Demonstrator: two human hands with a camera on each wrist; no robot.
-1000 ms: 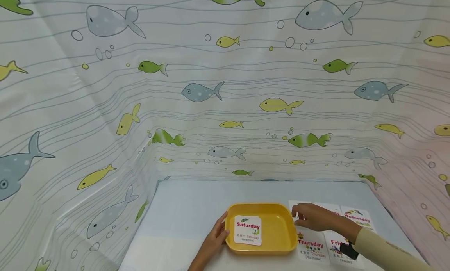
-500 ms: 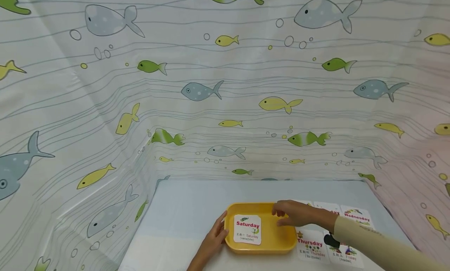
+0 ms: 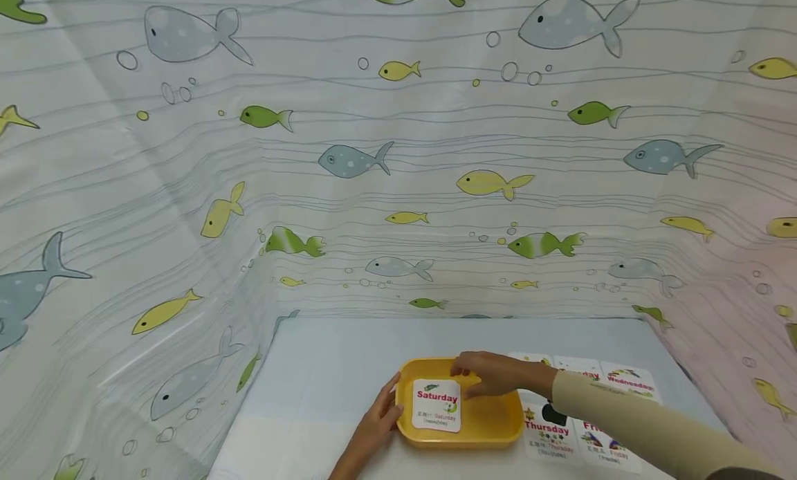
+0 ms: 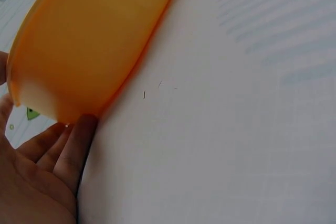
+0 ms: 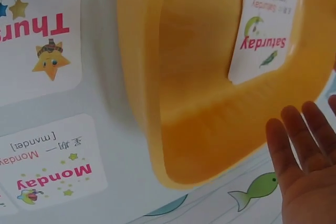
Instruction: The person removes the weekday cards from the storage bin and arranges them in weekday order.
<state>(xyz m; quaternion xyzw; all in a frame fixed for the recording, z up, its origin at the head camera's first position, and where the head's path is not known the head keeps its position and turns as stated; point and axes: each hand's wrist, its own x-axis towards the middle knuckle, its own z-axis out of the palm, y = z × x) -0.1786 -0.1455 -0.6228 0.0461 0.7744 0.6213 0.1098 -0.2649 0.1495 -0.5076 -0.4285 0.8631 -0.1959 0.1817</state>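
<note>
A yellow tray (image 3: 492,425) lies on the white table, with a white Saturday card (image 3: 436,405) on the left of its floor. The right wrist view hints at another card edge beneath that Saturday card (image 5: 265,30). My left hand (image 3: 376,421) touches the tray's left side with extended fingers; in the left wrist view its fingertips rest against the outer wall (image 4: 89,51). My right hand (image 3: 492,375) hovers over the tray's far part, fingers bent loosely downward near the card's right edge. Nothing shows in its grasp, and I cannot tell whether it touches the card.
Right of the tray lie several day cards in two rows: Monday (image 5: 58,166), Wednesday (image 3: 630,382), Thursday (image 3: 548,438) and Friday (image 3: 607,452) among them. My right forearm covers parts of some. A fish-patterned curtain (image 3: 349,203) surrounds the table on its back and sides.
My right hand has moved left, from the cards beside the tray's right rim to above the tray near the Saturday card. The left hand and tray have stayed in place.
</note>
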